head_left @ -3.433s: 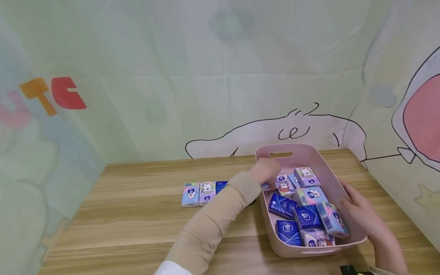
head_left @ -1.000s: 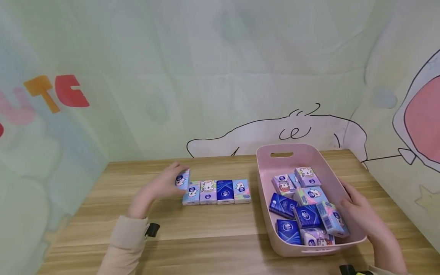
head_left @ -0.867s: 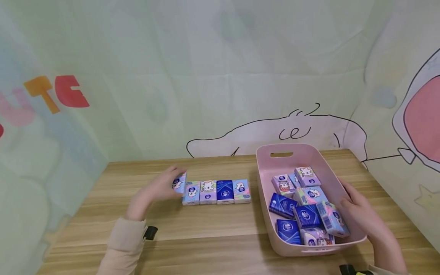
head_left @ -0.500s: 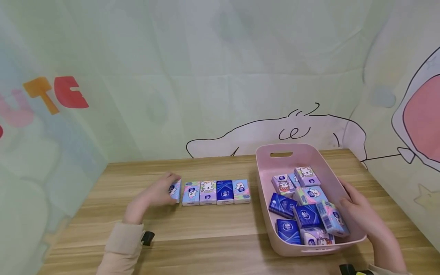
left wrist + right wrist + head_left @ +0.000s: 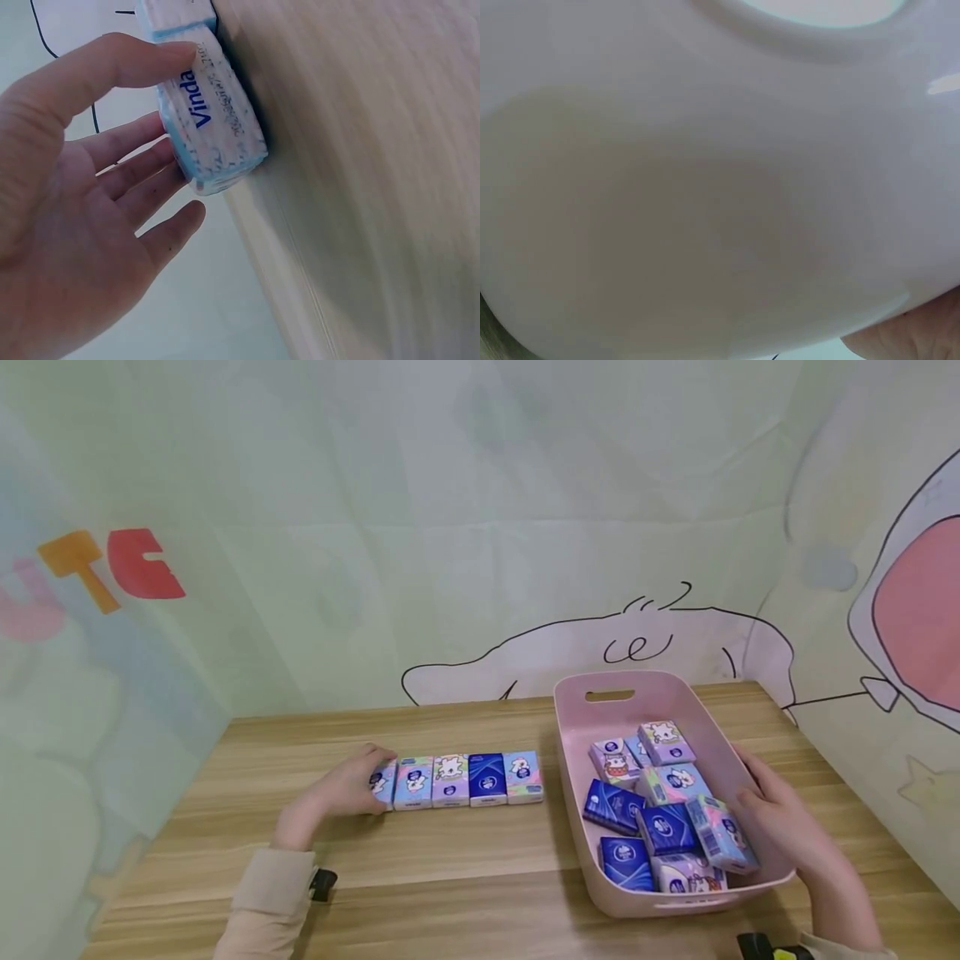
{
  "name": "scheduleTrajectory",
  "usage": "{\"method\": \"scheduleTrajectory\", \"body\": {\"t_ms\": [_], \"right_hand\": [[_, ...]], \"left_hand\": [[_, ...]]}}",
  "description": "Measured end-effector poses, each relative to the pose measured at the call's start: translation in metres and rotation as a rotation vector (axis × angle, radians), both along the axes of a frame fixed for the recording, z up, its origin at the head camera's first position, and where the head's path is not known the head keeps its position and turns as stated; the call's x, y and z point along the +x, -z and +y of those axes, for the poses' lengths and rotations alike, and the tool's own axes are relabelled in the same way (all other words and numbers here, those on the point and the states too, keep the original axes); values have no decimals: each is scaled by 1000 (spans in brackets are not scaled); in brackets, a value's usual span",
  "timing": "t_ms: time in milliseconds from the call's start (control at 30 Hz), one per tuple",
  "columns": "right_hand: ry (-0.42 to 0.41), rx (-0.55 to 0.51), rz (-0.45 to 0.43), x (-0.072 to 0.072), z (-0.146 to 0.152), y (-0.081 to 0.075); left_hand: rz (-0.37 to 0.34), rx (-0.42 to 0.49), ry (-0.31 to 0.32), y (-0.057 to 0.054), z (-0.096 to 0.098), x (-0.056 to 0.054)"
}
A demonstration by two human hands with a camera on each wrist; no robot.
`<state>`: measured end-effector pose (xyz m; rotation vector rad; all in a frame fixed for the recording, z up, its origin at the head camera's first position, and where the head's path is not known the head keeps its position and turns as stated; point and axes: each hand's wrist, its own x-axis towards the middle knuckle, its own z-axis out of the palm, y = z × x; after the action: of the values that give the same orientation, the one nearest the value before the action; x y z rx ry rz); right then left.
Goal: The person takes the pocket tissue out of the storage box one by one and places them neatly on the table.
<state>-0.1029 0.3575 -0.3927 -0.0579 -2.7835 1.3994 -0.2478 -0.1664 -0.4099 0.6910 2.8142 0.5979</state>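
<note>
- Left-end pack (image 5: 204,146): "Vinda" in blue letters on its narrow side, capital first; alongside runs a smaller dotted code, too blurred to read surely.
- Wall (image 5: 450,477): at the left, big letters in a row, a pink "U" (image 5: 32,620), an orange "T" (image 5: 84,572) and a red "E" (image 5: 142,578).
- Other row packs (image 5: 487,779): a round logo on each, lettering too small to read.
- Box packs (image 5: 667,828): similar logos, unreadable; one pack bears a striped block like a barcode.
- Box (image 5: 592,720): tiny marks at the near handle, illegible.
</note>
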Motion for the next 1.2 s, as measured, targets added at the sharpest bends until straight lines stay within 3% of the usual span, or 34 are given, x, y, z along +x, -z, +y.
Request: {"method": "scheduleTrajectory", "body": {"t_ms": [900,1200], "right_hand": [[-5,-10,-8,0,0,-1],[-7,1,5,0,0,0]], "left_hand": [[-25,-19,-3,3,7,-2],[-45,-25,-14,-3,10,2]]}}
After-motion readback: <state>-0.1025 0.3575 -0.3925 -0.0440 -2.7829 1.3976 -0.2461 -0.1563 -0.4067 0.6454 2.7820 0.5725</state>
